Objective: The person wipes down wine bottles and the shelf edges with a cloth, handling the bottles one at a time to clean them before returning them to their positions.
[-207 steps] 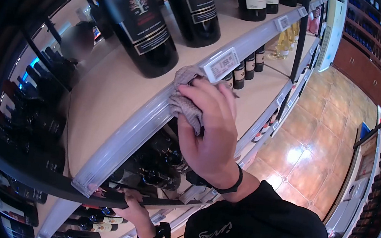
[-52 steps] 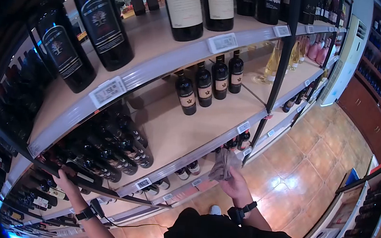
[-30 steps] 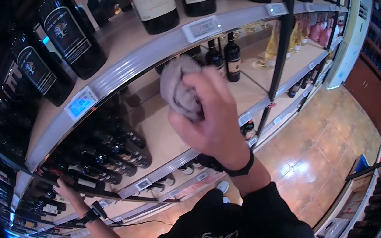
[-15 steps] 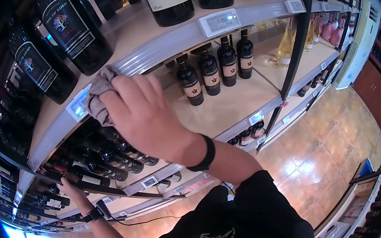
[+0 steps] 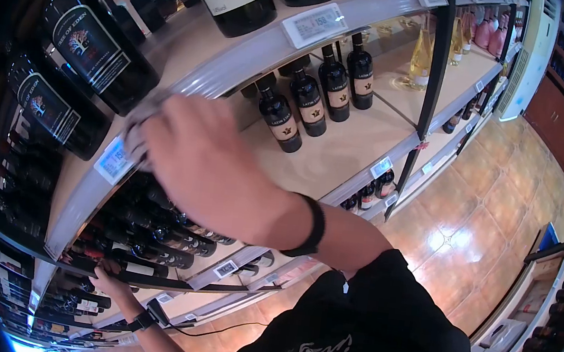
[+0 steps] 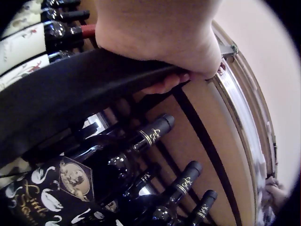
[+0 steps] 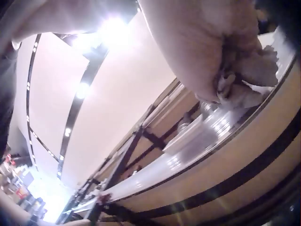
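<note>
In the head view the right hand [image 5: 203, 167] holds a crumpled grey cloth [image 5: 137, 133] against the front rail of the upper shelf, just right of a price tag [image 5: 114, 161]. Two dark bottles [image 5: 94, 50] stand behind that tag. The right wrist view shows the cloth [image 7: 244, 92] bunched under the right hand [image 7: 197, 42] on the shiny rail [image 7: 155, 172]. Lower left, the left hand [image 5: 109, 284] grips a black bar. In the left wrist view the left hand [image 6: 160, 37] has its fingers curled round that bar [image 6: 70, 77], above lying bottles [image 6: 108, 165].
Small dark bottles [image 5: 278, 116] stand on the shelf below, with clear yellow bottles [image 5: 421, 56] farther right. A black upright post [image 5: 437, 68] divides the shelves. Tiled floor [image 5: 471, 225] lies to the right, beside another bottle rack [image 5: 544, 345].
The right hand came up from low beside the shelves and moved left along the upper rail with the cloth, near the left price tag. The left hand stays on the bar.
</note>
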`<act>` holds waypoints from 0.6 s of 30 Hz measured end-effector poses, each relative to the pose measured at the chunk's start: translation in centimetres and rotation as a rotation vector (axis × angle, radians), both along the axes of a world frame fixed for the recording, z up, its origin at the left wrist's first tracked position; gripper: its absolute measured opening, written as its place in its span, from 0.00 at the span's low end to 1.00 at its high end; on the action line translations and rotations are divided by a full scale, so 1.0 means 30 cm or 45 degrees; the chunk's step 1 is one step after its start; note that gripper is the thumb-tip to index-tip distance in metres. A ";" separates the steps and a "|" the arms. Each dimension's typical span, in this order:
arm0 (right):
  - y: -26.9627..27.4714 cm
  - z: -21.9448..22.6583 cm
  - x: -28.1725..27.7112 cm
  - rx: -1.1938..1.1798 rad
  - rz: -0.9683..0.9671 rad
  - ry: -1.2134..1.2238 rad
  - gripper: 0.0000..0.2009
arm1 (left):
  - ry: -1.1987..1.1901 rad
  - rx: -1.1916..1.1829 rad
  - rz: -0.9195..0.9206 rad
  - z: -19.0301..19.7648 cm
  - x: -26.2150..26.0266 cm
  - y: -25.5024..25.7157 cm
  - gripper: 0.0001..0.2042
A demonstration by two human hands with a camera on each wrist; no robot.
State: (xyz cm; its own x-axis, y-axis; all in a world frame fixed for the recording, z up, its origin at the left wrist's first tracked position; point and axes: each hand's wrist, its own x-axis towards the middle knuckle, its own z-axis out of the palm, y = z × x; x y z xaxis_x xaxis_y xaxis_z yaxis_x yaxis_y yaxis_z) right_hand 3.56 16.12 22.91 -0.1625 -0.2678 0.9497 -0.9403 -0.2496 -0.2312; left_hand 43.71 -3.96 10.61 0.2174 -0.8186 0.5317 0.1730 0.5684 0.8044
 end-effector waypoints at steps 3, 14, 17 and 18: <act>-0.003 0.002 0.013 -0.028 0.028 -0.002 0.10 | 0.014 0.010 -0.011 0.006 -0.002 -0.002 0.09; 0.133 0.005 -0.246 -0.025 -0.596 -0.109 0.08 | -0.008 0.023 -0.041 0.010 -0.002 0.008 0.11; 0.153 0.002 -0.211 0.065 -0.563 -0.181 0.21 | -0.014 0.021 -0.022 0.006 0.004 0.001 0.10; 0.160 0.003 -0.206 0.067 -0.565 -0.189 0.22 | -0.005 0.023 -0.034 0.017 -0.009 0.015 0.10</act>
